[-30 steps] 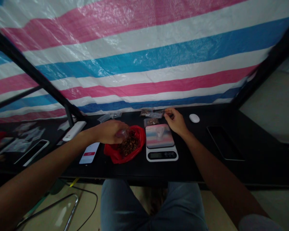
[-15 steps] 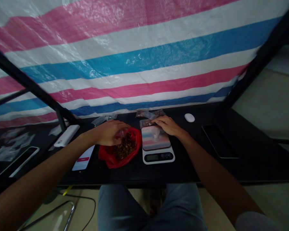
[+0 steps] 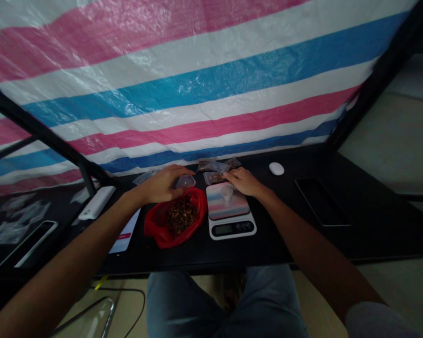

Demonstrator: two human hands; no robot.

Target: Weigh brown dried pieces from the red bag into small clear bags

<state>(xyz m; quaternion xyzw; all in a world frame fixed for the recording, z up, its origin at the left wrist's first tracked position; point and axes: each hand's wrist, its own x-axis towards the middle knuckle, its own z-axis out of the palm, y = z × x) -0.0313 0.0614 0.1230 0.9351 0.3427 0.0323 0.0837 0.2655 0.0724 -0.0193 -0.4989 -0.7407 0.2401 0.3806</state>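
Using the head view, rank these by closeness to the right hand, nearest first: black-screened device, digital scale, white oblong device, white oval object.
Nearest to the right hand first:
1. Digital scale: right beside the hand, toward the person.
2. White oval object: a little to the hand's right.
3. Black-screened device: farther right.
4. White oblong device: far over on the left.

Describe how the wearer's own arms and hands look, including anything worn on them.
The left hand and right hand are bare: no gloves or watch show. A greyish sleeve appears high on the right arm; the left arm shows no sleeve in frame.
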